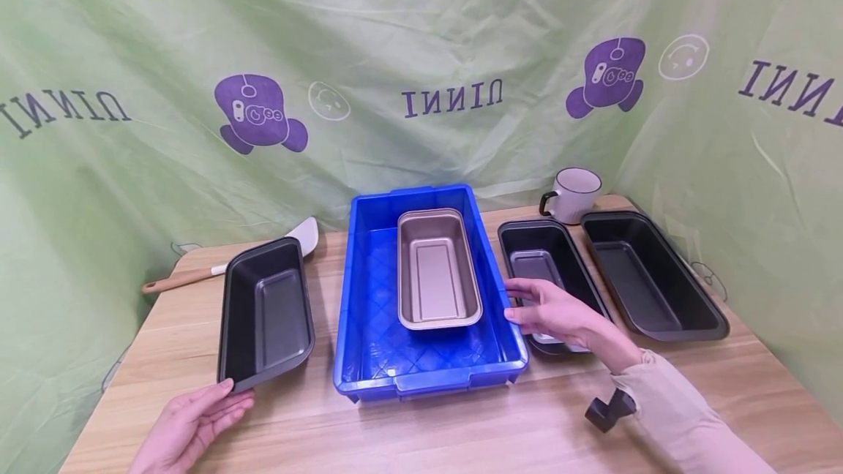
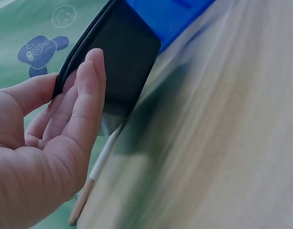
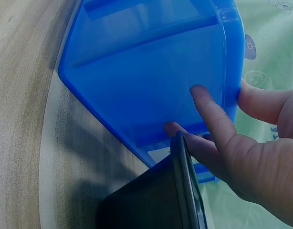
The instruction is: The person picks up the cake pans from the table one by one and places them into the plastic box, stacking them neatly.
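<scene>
A pale green curtain (image 1: 369,13) printed with purple figures, smiling faces and reversed lettering hangs behind everything and along both sides; before it spreads the wood-grained surface (image 1: 296,434), which carries the rest; the blue bin (image 1: 378,298) stands on it near the middle, one short side toward the person.

Next in size come three dark loaf pans; the outer pan (image 1: 648,276) lies farthest right; the inner pan (image 1: 563,262) lies between it and the bin, partly covered by a hand; the held pan (image 1: 273,313) is left of the bin, tilted, its near corner raised above the surface, and whether its far end rests on anything I cannot tell; the bronze pan (image 1: 437,269) sits inside the bin, toward its right wall.

A spatula (image 1: 187,278) with a wooden handle and a pale head lies at the back left, its middle hidden behind the held pan; the left hand (image 1: 187,423) pinches that pan's near corner, thumb on the rim and fingers against the outside; the right hand (image 1: 566,313) has its fingers spread wide, the thumb touching the bin's right rim and the fingers between bin and inner pan.

A white mug (image 1: 573,196) with a black handle stands behind the two right-hand pans; smallest is a black device (image 1: 609,410) at the right wrist.
</scene>
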Action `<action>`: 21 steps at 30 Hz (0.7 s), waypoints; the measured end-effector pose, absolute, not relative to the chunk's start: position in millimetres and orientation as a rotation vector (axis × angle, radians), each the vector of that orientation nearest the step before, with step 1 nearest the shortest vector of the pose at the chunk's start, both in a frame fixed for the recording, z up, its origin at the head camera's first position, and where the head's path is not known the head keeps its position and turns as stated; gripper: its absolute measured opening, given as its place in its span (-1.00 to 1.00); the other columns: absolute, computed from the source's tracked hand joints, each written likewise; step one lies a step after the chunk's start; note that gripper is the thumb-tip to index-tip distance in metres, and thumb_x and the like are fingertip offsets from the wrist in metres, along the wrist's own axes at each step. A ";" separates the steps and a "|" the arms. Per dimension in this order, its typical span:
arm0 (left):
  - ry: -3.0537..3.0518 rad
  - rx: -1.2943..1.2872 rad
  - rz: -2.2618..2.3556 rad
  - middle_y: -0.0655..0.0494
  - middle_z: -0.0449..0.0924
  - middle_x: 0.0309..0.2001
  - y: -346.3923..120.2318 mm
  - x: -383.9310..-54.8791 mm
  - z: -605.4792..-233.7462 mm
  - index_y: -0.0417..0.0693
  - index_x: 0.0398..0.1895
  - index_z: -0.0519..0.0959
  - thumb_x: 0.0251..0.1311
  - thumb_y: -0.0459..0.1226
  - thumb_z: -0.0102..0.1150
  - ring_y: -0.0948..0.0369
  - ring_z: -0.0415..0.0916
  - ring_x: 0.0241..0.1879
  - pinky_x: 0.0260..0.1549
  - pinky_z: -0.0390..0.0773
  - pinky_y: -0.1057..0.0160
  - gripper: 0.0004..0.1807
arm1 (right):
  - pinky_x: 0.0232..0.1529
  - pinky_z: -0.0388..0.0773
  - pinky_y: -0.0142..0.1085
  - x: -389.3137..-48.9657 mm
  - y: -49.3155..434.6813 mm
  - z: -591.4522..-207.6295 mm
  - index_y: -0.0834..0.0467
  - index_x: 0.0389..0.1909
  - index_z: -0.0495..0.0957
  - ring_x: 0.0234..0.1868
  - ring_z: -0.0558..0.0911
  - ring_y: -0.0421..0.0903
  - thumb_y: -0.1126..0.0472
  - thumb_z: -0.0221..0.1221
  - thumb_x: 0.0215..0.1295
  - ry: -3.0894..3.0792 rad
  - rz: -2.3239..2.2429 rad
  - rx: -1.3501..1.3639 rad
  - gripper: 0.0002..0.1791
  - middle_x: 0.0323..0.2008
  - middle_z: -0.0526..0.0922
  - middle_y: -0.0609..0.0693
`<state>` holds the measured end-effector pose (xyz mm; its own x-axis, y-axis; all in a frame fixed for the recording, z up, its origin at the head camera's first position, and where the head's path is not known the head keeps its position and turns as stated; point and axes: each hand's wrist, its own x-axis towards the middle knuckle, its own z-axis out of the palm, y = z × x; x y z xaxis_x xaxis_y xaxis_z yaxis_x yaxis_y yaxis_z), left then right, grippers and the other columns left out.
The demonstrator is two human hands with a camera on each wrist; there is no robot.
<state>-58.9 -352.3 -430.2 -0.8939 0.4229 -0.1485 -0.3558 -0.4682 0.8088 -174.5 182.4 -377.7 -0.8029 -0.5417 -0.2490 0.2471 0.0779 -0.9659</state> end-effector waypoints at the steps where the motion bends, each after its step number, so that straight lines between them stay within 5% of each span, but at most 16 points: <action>1: 1.293 0.092 2.359 -0.12 0.66 -0.11 -351.7 -59.3 -428.7 -0.17 -0.08 0.67 0.50 -0.41 -0.41 0.10 0.62 -0.06 -0.01 0.53 0.27 -0.50 | 0.13 0.44 0.01 -174.4 182.4 -377.7 0.52 0.39 -0.15 0.18 0.46 0.25 0.40 0.11 0.32 1.792 -1.784 -0.292 -0.21 0.36 0.02 0.49; 21: 1.454 0.288 2.405 -0.14 0.67 -0.13 -327.2 -87.5 -394.8 -0.24 -0.08 0.66 0.48 -0.47 -0.43 0.11 0.63 -0.06 -0.03 0.55 0.25 -0.50 | 0.14 0.43 0.02 -174.1 182.1 -377.9 0.50 0.40 -0.15 0.20 0.44 0.26 0.39 0.12 0.33 1.804 -1.779 -0.283 -0.20 0.37 0.02 0.48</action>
